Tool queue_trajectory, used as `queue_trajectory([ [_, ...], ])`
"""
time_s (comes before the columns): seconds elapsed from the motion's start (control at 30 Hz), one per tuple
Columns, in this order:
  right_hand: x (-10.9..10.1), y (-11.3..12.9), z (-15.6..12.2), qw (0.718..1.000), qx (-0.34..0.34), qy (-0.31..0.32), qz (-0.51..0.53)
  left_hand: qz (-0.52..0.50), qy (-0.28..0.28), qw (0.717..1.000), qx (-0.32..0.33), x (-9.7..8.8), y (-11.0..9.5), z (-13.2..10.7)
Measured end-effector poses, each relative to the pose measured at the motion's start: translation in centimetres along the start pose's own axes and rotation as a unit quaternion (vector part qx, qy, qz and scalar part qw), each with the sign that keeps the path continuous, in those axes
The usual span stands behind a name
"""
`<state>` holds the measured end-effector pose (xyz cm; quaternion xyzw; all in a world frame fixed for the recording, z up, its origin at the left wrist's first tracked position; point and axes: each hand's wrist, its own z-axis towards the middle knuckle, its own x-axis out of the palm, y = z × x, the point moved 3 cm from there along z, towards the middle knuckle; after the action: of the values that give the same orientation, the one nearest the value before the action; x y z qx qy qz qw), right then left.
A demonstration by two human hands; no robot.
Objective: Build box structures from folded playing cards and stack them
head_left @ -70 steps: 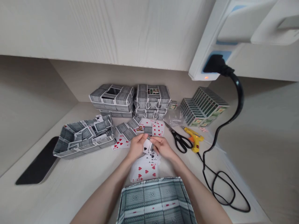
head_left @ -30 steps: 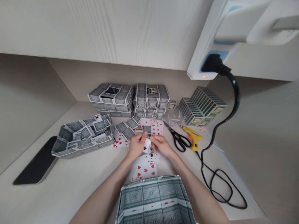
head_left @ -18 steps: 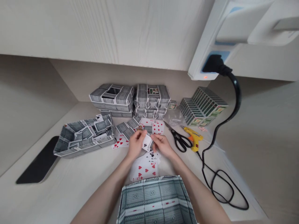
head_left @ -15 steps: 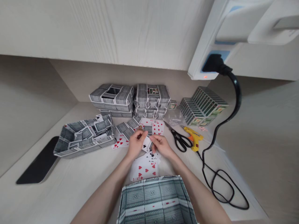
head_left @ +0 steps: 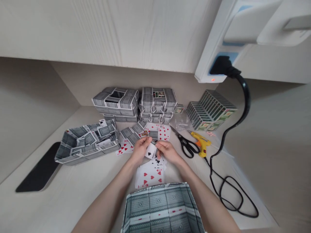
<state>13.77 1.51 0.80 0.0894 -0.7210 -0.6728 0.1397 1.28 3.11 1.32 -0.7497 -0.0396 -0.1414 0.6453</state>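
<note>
On L side we see a flat blk slab (head_left: 39,170). On R we have scissors (head_left: 182,140) near a yellow glue gun (head_left: 203,140). Higher up, we see a wht pwr strip (head_left: 217,46) w/ blk plug (head_left: 222,65).

Smooth white paper stock on the held card (head_left: 151,150); the near box (head_left: 159,202) shows walls of printed card — smooth, low-sheen; over to the scissors (head_left: 181,138), black plastic handles on metal blades; glue gun (head_left: 204,141) in smooth yellow plastic; crinkled plastic film (head_left: 182,124) here — clear and shiny; pale matt counter (head_left: 97,191); wood-grained panel (head_left: 97,32) above; glossy black sheathing on the cord (head_left: 247,97); smooth white plastic on the power strip (head_left: 200,75).
</note>
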Motion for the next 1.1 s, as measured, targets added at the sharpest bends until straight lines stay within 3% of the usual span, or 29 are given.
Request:
queue_trajectory([
  [0.33, -0.5, 0.2, -0.1, 0.996, -0.040, -0.071, -0.045, 0.118, -0.021, 0.991, 0.063, -0.3, 0.3, 0.6],
  [0.57, -0.6, 0.1, 0.3, 0.990, -0.027, -0.105, 0.095, 0.070, -0.035, 0.988, 0.131, 0.3, 0.0, 0.3],
  [0.77, -0.7, -0.4, 0.9, 0.986, -0.013, -0.090, 0.139, 0.114, -0.010, 0.986, 0.119, 0.2, 0.9, 0.5],
  [0.9, -0.7, -0.6, 0.9, 0.991, -0.007, -0.077, 0.113, 0.129, -0.039, 0.985, 0.110, -0.3, 0.8, 0.5],
  [1.1, -0.5, -0.3, 0.6, 0.996, -0.010, -0.063, 0.064, 0.072, -0.134, 0.978, 0.141, -1.3, -0.2, 0.6],
])
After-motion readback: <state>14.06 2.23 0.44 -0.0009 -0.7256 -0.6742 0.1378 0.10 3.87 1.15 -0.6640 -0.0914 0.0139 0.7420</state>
